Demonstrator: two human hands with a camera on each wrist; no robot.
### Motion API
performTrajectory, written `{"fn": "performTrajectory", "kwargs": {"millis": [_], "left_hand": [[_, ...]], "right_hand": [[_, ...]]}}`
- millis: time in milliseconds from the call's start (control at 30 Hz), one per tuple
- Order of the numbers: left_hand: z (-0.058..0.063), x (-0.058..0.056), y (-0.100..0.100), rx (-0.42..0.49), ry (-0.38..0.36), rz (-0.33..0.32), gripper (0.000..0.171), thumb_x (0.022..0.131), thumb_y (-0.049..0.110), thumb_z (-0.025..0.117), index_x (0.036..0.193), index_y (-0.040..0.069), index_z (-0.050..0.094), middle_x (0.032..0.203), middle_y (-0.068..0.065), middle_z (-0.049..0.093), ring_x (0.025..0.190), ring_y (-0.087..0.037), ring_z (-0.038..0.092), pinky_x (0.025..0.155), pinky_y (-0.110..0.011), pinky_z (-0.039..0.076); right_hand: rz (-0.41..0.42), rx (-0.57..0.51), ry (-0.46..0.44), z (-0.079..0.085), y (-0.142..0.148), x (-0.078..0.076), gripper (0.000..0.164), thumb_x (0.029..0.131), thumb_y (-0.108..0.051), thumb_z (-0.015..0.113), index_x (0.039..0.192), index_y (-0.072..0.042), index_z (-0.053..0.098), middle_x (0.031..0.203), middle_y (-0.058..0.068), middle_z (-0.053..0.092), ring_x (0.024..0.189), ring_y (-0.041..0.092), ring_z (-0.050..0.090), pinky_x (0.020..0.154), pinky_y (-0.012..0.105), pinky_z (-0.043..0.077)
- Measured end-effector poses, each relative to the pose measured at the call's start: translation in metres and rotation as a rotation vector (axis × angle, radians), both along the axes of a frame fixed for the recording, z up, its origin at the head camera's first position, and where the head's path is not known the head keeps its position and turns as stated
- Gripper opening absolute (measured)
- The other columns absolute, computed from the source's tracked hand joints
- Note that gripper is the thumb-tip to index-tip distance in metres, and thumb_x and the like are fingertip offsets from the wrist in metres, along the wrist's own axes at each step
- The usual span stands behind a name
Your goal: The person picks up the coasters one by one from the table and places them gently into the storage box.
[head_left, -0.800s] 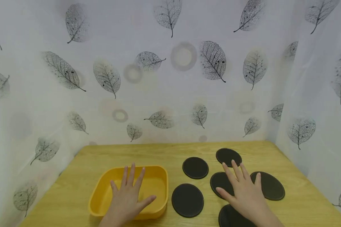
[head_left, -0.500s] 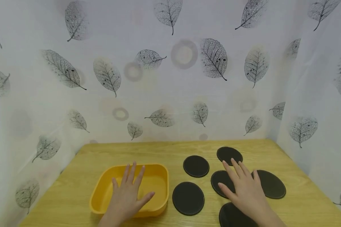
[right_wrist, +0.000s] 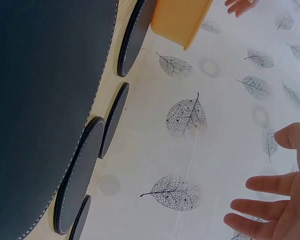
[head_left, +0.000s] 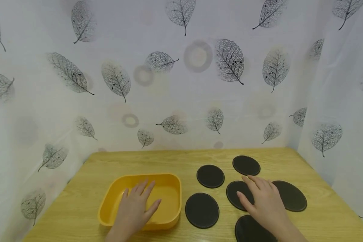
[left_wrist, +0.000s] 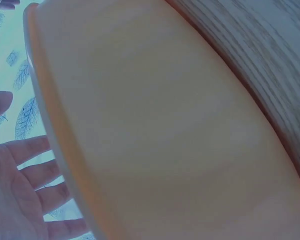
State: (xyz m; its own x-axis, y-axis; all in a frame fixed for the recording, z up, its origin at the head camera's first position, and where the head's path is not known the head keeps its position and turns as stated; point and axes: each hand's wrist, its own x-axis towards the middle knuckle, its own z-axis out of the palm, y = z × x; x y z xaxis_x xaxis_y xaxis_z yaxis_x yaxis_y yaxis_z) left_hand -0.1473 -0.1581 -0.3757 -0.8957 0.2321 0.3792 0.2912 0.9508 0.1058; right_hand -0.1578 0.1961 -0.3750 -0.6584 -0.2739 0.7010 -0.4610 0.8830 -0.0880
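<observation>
My left hand [head_left: 133,206] hovers above a yellow plastic basin [head_left: 166,206], fingers spread and loosely bent, holding nothing. In the left wrist view its fingers show beyond the wall of the basin [left_wrist: 165,115]. Over on the right, my right hand [head_left: 264,203] hangs above several round black coasters with stitched rims, its fingers relaxed and holding nothing. One coaster [head_left: 237,195] lies partly beneath its fingers, and another coaster [head_left: 252,230] lies near the wrist. The right wrist view shows the hand [right_wrist: 285,200] apart from the nearest coaster [right_wrist: 40,100].
Further coasters lie flat on the wooden table [head_left: 151,161]: a left front coaster [head_left: 202,210], a left back coaster [head_left: 210,176], a far coaster [head_left: 246,165] and a right coaster [head_left: 290,196]. A white leaf-patterned curtain [head_left: 181,94] stands behind and along both sides.
Both hands have lowered slightly and their fingers have bent from a straighter, wider spread. The head view has shifted a little. Basin and coasters stay in place.
</observation>
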Motion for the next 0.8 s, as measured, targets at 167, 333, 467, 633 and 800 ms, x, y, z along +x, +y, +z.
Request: {"fn": "performTrajectory", "kwargs": {"millis": [167,333,467,633,800], "left_hand": [[-0.001,0.003,-0.006,-0.004,0.001,0.015,0.050,0.081,0.044,0.057,0.118,0.011,0.057,0.114,-0.010,0.056,0.102,-0.029,0.052,0.085,-0.055,0.036],[-0.001,0.004,-0.016,-0.008,-0.017,0.041,0.049,0.082,0.043,0.057,0.117,0.009,0.057,0.115,-0.012,0.055,0.103,-0.031,0.051,0.084,-0.055,0.036],[-0.002,0.004,-0.029,0.009,0.003,0.046,0.051,0.081,0.041,0.060,0.117,0.006,0.057,0.115,-0.014,0.055,0.102,-0.032,0.051,0.080,-0.055,0.037],[-0.006,0.003,-0.048,-0.007,0.052,0.050,0.054,0.079,0.042,0.061,0.118,0.005,0.056,0.119,-0.016,0.051,0.104,-0.032,0.049,0.078,-0.056,0.038],[-0.010,0.003,-0.065,0.014,0.056,0.037,0.061,0.078,0.042,0.063,0.125,0.004,0.050,0.130,-0.020,0.038,0.115,-0.038,0.038,0.083,-0.060,0.033]], "right_hand": [[0.008,-0.014,0.035,-0.001,0.003,-0.002,0.041,0.081,-0.038,0.056,0.096,-0.001,0.064,0.094,0.012,0.061,0.084,0.031,0.057,0.070,0.050,0.042],[0.001,-0.011,0.040,-0.002,0.009,-0.004,0.040,0.081,-0.038,0.057,0.096,-0.001,0.064,0.092,0.013,0.062,0.082,0.031,0.058,0.066,0.048,0.044],[-0.022,-0.019,0.008,-0.003,0.019,-0.003,0.038,0.078,-0.035,0.062,0.097,-0.001,0.064,0.093,0.014,0.062,0.083,0.031,0.058,0.066,0.049,0.044],[-0.057,-0.032,-0.012,-0.006,0.036,-0.002,0.037,0.074,-0.030,0.067,0.097,-0.001,0.064,0.091,0.015,0.062,0.080,0.033,0.058,0.063,0.050,0.044],[-0.087,-0.061,-0.025,-0.010,0.056,-0.004,0.034,0.073,-0.024,0.068,0.096,0.001,0.064,0.088,0.019,0.061,0.079,0.037,0.057,0.062,0.051,0.044]]}}
